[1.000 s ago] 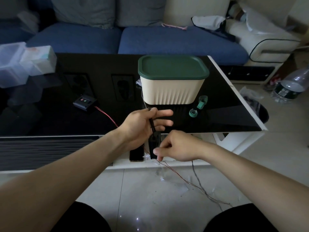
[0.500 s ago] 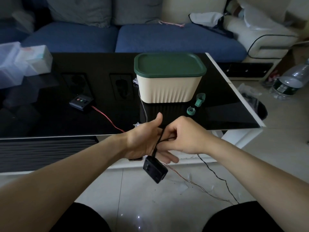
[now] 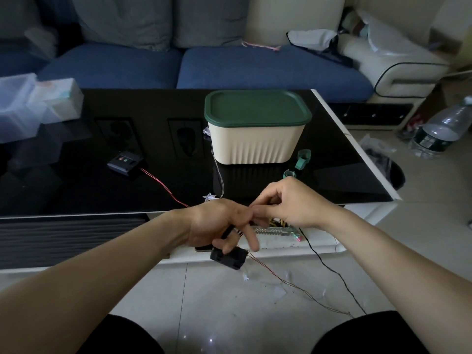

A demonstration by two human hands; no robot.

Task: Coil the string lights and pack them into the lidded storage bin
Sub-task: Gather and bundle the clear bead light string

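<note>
A cream storage bin (image 3: pixel 256 143) with its green lid (image 3: pixel 256 107) closed stands on the black glass table (image 3: pixel 76 190). In front of the table's near edge my left hand (image 3: pixel 219 226) holds the string lights' wire wound round its fingers, and a small black battery box (image 3: pixel 228 257) hangs under it. My right hand (image 3: pixel 286 203) pinches the wire right beside the left fingers. Thin wire (image 3: pixel 293 286) trails from the box over the floor to the right. A star light (image 3: pixel 209 197) lies on the table edge.
A black controller (image 3: pixel 124 162) with a red wire lies left on the table. Two green clips (image 3: pixel 302 159) sit right of the bin. Clear boxes (image 3: pixel 38 103) stand at far left. A blue sofa is behind, and a water bottle (image 3: pixel 444 129) lies on the floor at right.
My right hand rose from below the left hand to beside its fingertips. The left hand turned palm down, and the battery box dropped to hang under it.
</note>
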